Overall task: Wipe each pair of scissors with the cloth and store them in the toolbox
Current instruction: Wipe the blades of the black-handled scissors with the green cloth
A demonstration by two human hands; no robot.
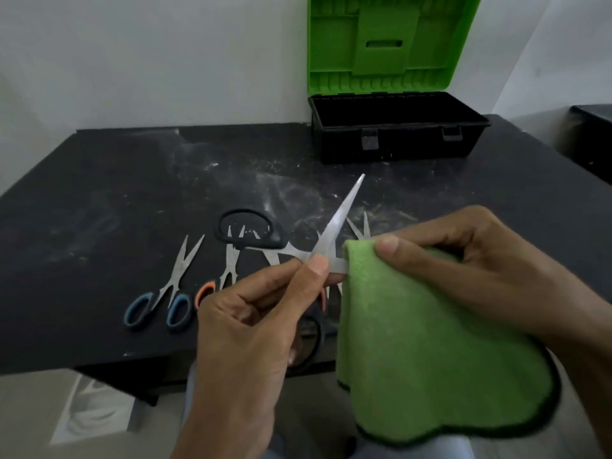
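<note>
View: head camera, looking down over the tabletop (pixel 99 193)
Held scissors (pixel 334 223): raised over the front edge, blades spread wide, one tip aimed toward the far edge, the other running sideways into the cloth
Left hand (pixel 251 313): fingers curled, thumb and forefinger pinching the scissors near the pivot
Right hand (pixel 480 260): thumb and fingers pinching the green cloth (pixel 430 342) around the sideways blade
Toolbox (pixel 397 127): lid up, at the far right edge against the wall, well apart from the hands
Waiting pairs: blue-handled scissors (pixel 169 293) and orange-handled scissors (pixel 225 276) near the front edge, more partly hidden behind the hands
Cut risk: likely if the cloth slips and bare fingertips meet the edge
Pinch risk: blades snapping shut on cloth or thumb, given the light hold at the pivot
Drop risk: a fall past the front edge if that pinch loosens
</note>
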